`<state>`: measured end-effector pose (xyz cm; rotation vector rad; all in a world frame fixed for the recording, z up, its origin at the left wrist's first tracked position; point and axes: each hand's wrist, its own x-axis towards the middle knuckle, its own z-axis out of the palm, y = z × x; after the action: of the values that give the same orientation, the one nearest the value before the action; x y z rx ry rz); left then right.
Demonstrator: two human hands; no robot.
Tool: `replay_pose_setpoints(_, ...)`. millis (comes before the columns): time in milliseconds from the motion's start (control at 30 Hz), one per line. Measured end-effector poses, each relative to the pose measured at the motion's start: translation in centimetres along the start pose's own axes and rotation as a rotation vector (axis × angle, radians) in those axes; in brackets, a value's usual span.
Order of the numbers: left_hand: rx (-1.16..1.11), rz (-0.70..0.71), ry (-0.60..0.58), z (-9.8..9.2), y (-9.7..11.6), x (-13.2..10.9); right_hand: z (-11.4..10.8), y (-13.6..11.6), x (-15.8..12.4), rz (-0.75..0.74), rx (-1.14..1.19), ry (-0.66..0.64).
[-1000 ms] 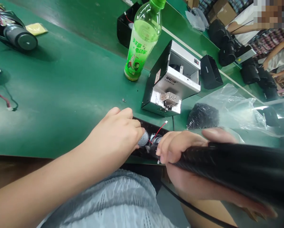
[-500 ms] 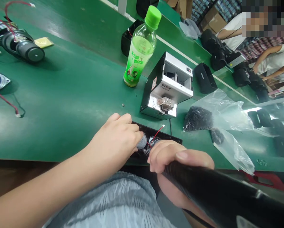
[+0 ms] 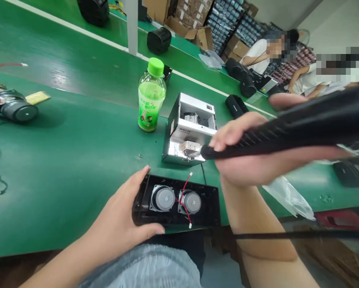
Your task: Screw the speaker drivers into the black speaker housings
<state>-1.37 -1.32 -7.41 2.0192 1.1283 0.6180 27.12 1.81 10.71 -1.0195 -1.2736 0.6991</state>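
Observation:
My left hand grips the left end of a black speaker housing, thumb along the near edge and fingers at the far edge. Two round speaker drivers sit in the housing, with red wires and small white plugs running between them. My right hand is wrapped around a black electric screwdriver, held almost level. Its front end is at the metal outlet block of a silver and black screw feeder marked WEIXIN. The bit's exact contact there is blurred.
A green-capped drink bottle stands left of the feeder. More speaker drivers with red wires lie at the left. Right of my arm is a clear plastic bag. Behind are several black housings and two people at work.
My right hand has lifted the screwdriver up from the housing to the feeder. My left hand has shifted from the driver to the housing's left end. The camera view has tilted up.

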Motion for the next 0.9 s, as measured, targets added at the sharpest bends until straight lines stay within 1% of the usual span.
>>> replay_pose_setpoints(67,-0.002,0.005,-0.002,0.7,0.4,0.3,0.3,1.0,1.3,-0.035,-0.028,0.008)
replay_pose_setpoints(167,-0.001,0.024,-0.012,1.2,0.7,0.7,1.7,3.1,2.0,-0.069,-0.061,0.014)
replay_pose_setpoints(233,0.006,0.024,-0.008,1.2,0.6,0.7,2.8,4.4,2.2,-0.143,-0.041,0.076)
replay_pose_setpoints(333,0.007,0.022,0.003,1.2,0.3,0.5,4.0,6.1,2.2,-0.267,0.041,0.237)
replay_pose_setpoints(367,0.004,0.020,0.005,1.3,0.3,0.5,4.1,6.5,2.1,-0.280,0.064,0.267)
replay_pose_setpoints(433,-0.002,0.023,0.008,1.3,0.2,0.4,4.1,6.9,1.8,-0.237,0.100,0.253)
replay_pose_setpoints(533,-0.009,0.030,0.010,1.3,0.2,0.5,3.6,6.1,0.8,-0.188,0.160,0.213)
replay_pose_setpoints(633,-0.011,0.021,-0.008,1.4,0.2,0.5,3.7,3.3,-0.5,-0.131,0.218,0.231)
replay_pose_setpoints(667,-0.011,0.020,-0.013,1.4,0.2,0.5,4.0,2.2,-0.9,-0.062,0.230,0.221)
replay_pose_setpoints(733,-0.014,0.028,-0.010,1.4,0.2,0.6,4.9,0.6,-1.9,-0.017,0.241,0.222)
replay_pose_setpoints(800,-0.022,0.052,0.003,1.5,0.2,0.7,6.2,0.1,-2.8,-0.024,0.263,0.220)
replay_pose_setpoints(900,-0.030,0.089,0.013,1.6,0.3,0.9,7.6,1.4,-4.0,-0.011,0.284,0.132)
